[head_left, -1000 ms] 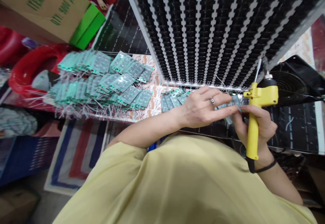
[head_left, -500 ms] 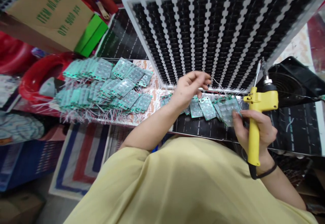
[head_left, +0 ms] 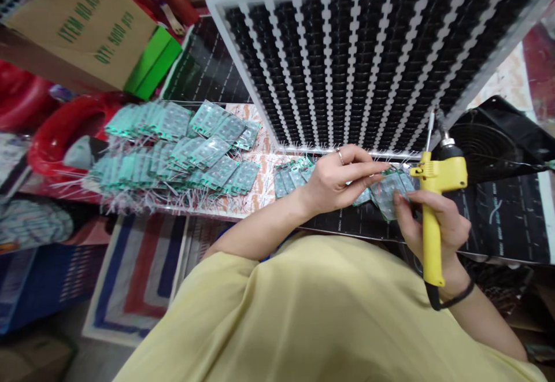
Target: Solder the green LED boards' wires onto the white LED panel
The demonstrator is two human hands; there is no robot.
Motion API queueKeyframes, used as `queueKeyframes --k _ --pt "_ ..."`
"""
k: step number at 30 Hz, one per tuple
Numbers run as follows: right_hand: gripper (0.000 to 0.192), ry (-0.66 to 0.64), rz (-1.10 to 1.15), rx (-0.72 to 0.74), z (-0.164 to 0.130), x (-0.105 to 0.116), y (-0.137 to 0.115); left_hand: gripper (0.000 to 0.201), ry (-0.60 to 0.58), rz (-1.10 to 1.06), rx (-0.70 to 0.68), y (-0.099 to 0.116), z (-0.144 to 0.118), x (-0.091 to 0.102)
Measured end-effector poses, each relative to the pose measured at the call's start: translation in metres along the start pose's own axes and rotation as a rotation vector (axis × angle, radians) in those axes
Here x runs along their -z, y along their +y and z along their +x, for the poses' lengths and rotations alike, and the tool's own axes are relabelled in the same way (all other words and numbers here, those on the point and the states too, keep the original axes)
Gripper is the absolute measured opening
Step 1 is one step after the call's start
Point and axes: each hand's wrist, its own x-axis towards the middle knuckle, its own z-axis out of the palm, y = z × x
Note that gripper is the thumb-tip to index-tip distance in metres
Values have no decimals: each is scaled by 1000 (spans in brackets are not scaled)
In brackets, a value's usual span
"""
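**Small circuit board pinched between our two hands, soldering iron alongside**

Head view: our right hand (head_left: 437, 226) is closed around the yellow soldering iron (head_left: 433, 208), handle upright, tip pointing up and away; its thumb and forefinger also pinch the right edge of a small green circuit board (head_left: 390, 188). Our left hand (head_left: 336, 182) reaches in from the left, fingers extended and nipping the board's upper left edge. The board lies between both hands, just left of the iron, its long axis running roughly left to right, over the black mat (head_left: 498, 220). More boards (head_left: 182, 148) lie heaped well to the left, below the white-ribbed rack (head_left: 347, 52)
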Motion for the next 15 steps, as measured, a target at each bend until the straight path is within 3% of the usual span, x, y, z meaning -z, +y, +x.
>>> queueKeyframes --k 2,4,6,10,12,15 --pt "21 -12 -15 19 -2 -1 1 21 43 11 -18 3 -1 -2" --pt "20 -38 -38 64 -5 -2 2 14 65 -76 89 5 -1 -4" --pt "20 -76 -41 115 -10 -2 5 13 64 -274 333 6 1 -6" --pt "22 -166 28 162 -14 2 14 37 26 -757 954 2 2 -9" --pt "22 -203 17 171 -13 10 20 44 23 -863 1113 -1 1 -14" --pt "20 -194 -59 132 -14 29 32 48 -12 -889 1181 -1 -1 -26"
